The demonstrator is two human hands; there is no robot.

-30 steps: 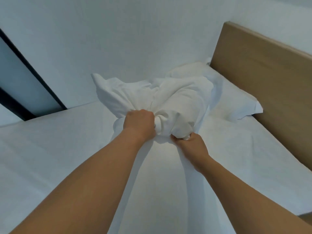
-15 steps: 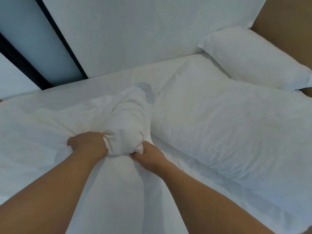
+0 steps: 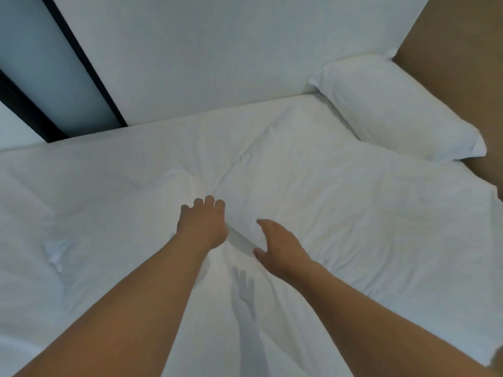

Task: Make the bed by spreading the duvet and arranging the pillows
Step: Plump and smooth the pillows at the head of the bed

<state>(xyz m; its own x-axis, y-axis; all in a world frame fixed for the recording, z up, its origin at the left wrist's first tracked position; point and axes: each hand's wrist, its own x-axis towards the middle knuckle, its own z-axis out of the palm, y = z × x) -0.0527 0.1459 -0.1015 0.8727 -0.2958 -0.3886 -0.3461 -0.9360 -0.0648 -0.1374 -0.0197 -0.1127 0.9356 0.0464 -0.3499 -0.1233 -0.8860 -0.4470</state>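
The white duvet (image 3: 313,213) lies spread over the bed (image 3: 68,281), rumpled at the middle. A wall (image 3: 217,50) runs along the far side, a wooden headboard (image 3: 449,50) to the right. One pillow (image 3: 394,115) rests against the headboard. Both hands, left (image 3: 202,224) and right (image 3: 280,246), hover loosely spread above the duvet, holding nothing.

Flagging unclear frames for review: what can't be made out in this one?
- Left hand, head view: fingertips curl away from the camera, so contact with the duvet is unclear.
- Right hand: palm side hidden.
- Headboard: cut off by the right edge.
- Pillow: its far end is hidden behind its own bulk.
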